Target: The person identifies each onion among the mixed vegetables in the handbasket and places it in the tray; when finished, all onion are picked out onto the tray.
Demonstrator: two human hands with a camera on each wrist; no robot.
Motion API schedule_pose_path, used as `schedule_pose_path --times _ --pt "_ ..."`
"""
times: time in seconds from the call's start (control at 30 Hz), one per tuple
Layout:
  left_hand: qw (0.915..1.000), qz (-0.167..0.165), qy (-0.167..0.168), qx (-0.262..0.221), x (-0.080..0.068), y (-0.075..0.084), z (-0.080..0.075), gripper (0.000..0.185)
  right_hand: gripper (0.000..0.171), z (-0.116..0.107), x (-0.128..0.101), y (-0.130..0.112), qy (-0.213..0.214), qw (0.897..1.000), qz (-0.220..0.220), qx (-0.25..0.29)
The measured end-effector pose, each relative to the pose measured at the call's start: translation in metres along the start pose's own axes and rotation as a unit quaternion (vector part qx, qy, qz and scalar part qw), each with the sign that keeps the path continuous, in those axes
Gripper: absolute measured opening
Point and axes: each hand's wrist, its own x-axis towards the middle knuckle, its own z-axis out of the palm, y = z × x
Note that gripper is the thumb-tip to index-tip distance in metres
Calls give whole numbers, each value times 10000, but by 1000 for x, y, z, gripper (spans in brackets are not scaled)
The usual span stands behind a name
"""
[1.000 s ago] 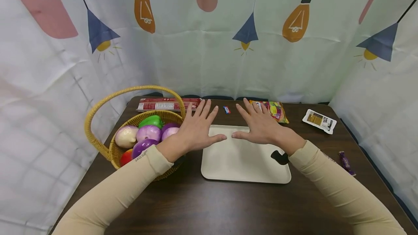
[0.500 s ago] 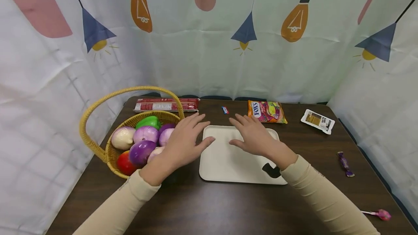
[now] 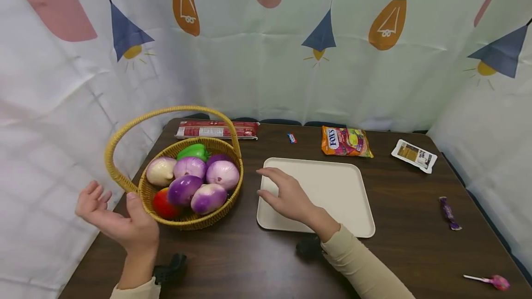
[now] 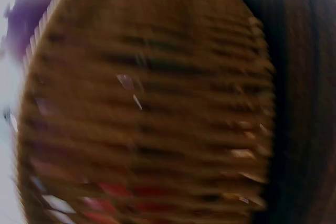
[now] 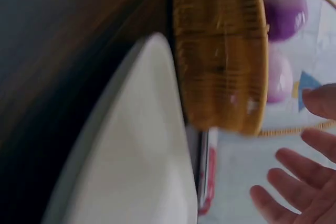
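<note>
My left hand [image 3: 122,223] hovers at the near left side of a yellow wicker basket [image 3: 190,226], its fingers loosely bent and holding nothing. Inside the basket lie several purple-and-white onions [image 3: 223,174], a green pepper [image 3: 193,152] and a red, tomato-like item [image 3: 165,204]. The left wrist view is blurred and filled by the basket's woven side [image 4: 157,103]. Over the left part of a cream tray [image 3: 332,188] is my right hand [image 3: 291,197], empty, with fingers spread apart. In the right wrist view its fingertips [image 5: 294,163] appear apart from the basket [image 5: 220,51].
Along the back lie a long red package [image 3: 217,129], a small blue-red wrapper [image 3: 292,138] and a Fox's candy bag [image 3: 347,141]. Toward the right are a white pouch [image 3: 414,155], a purple wrapped candy [image 3: 449,213] and a lollipop [image 3: 496,282]. Curtains stand behind the table.
My left hand has swung left and down from in front of the basket to its outer left side, uncovering the onions. My right hand has moved left and nearer, over the tray's left part.
</note>
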Motion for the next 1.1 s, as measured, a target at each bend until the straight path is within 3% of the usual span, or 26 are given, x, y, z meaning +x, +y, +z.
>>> schedule_pose_path --times 0.03,0.07,0.1,0.17,0.2,0.23,0.27,0.37,0.53,0.67,0.77,0.93,1.1 --pt "9980 -629 -45 12 3 -8 -7 35 49 4 2 -4 92 9999 -52 134" --pt "9909 -1333 -173 76 5 -17 -13 37 48 8 5 -9 173 9994 -117 268" --pt "9779 -2059 -339 92 7 -25 -18 38 47 13 7 -13 247 9988 -196 380" --pt "9422 -3290 -620 118 10 -40 -24 38 46 23 10 -24 324 9969 -372 610" --pt "9253 -3718 -726 164 12 -47 -26 35 46 28 11 -29 332 9956 -476 731" --pt "9139 -3961 -844 279 13 -53 -27 29 46 33 12 -34 310 9943 -566 849" --pt "9076 -4078 -916 395 14 -59 -27 25 46 38 13 -39 279 9932 -650 927" --pt "9049 -4025 -1065 882 16 -72 -27 15 50 51 17 -52 193 9912 -780 1050" --pt "9075 -3641 -1350 1604 18 -82 -28 12 59 63 24 -66 60 9957 -732 565" --pt "9143 -3509 -1291 1560 17 -85 -26 13 68 69 28 -72 -164 9974 -702 -83" --pt "9132 -3419 -1406 1714 18 -85 -21 13 72 72 29 -71 -125 9963 -739 -424" --pt "9068 -3368 -1677 1902 21 -87 -15 12 67 65 30 -66 100 9968 -734 317" --pt "9080 -3363 -1691 1841 22 -87 -13 12 61 32 30 -52 282 9889 -716 1271"
